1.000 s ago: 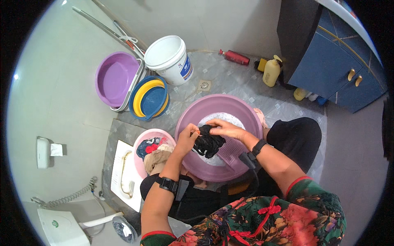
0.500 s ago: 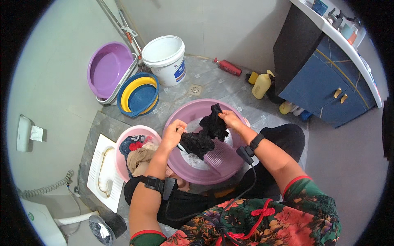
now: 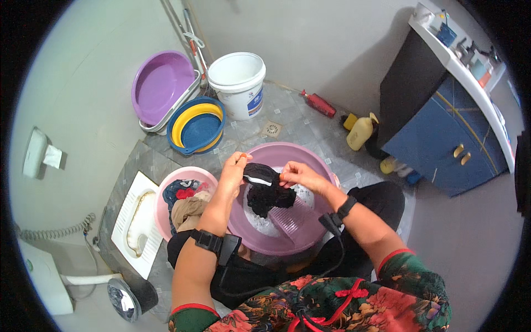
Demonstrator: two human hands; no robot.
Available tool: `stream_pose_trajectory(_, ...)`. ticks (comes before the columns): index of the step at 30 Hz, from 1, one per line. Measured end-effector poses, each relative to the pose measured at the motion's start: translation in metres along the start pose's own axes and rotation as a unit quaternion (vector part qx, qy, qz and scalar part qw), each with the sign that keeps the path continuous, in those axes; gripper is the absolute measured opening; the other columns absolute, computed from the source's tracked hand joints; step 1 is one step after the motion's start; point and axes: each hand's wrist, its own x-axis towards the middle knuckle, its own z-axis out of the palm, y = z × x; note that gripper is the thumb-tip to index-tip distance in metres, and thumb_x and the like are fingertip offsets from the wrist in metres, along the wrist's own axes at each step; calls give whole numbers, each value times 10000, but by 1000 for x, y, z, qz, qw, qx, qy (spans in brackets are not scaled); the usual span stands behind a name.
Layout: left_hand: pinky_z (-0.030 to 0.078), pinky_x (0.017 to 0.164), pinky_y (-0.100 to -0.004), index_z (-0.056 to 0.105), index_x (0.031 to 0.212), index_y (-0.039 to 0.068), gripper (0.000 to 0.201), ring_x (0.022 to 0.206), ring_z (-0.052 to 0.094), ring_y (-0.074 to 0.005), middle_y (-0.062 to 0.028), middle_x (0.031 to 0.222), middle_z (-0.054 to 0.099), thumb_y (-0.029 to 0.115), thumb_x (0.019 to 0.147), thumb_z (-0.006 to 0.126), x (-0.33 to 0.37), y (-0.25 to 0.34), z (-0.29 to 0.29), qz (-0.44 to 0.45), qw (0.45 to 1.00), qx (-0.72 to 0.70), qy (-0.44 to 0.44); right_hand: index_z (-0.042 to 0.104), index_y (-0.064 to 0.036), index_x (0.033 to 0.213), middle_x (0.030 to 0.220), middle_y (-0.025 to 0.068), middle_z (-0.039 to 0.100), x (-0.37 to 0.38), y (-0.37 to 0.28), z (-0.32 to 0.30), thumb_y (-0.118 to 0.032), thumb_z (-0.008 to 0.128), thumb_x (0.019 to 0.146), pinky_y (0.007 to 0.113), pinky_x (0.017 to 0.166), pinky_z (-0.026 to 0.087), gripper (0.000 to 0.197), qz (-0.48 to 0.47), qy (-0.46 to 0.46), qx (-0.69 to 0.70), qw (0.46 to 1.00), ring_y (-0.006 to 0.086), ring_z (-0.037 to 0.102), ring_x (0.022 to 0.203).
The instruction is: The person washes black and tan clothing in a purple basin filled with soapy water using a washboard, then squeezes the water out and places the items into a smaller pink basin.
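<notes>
A wet black garment (image 3: 266, 195) with a white strip along its upper edge hangs between my two hands over a large pink basin (image 3: 255, 245). My left hand (image 3: 234, 170) is closed on its left end, near the white strip. On the other side, my right hand (image 3: 298, 175) pinches the upper right part of the cloth. Beneath the garment, a ridged pink washboard (image 3: 301, 221) slants in the basin among soapy suds. What kind of garment it is cannot be made out.
To the left, a smaller pink basin (image 3: 159, 213) holds several clothes beside a squat toilet (image 3: 138, 221). Farther back stand a blue-and-yellow basin (image 3: 221, 130), a purple basin (image 3: 163, 83) and a white bucket (image 3: 235, 91). A yellow bottle (image 3: 360, 133) stands by the blue cabinet (image 3: 437, 138).
My hands have come closer together, the right one moving left and down. The garment now hangs bunched below them, with its white strip showing. The view has shifted slightly.
</notes>
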Motion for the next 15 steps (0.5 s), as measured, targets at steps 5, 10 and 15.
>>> stream_pose_trajectory(5,540,620,-317,599,1019,79,160,765,615,-147,-34,900,596,187,1005,481,1,-2,20,-22,999,-39,8,490,-84,1102,910,20,547,-15,-30,35,-175,847,730,288,722,487,523,-140,4,-254,957,130,555,845)
stream_pose_trajectory(10,562,659,-381,588,1006,81,133,803,627,-172,-50,911,598,168,994,489,12,-15,17,-27,996,-89,15,456,-59,850,709,95,482,-14,-25,44,-71,737,747,330,606,433,299,-158,120,-345,918,192,479,661)
stream_pose_trajectory(15,570,686,-404,594,996,95,126,832,637,-202,-57,924,608,186,981,509,14,-14,24,-38,995,-88,37,417,-8,680,630,215,440,-7,-7,27,2,581,720,424,531,394,169,-192,215,-366,885,409,381,589)
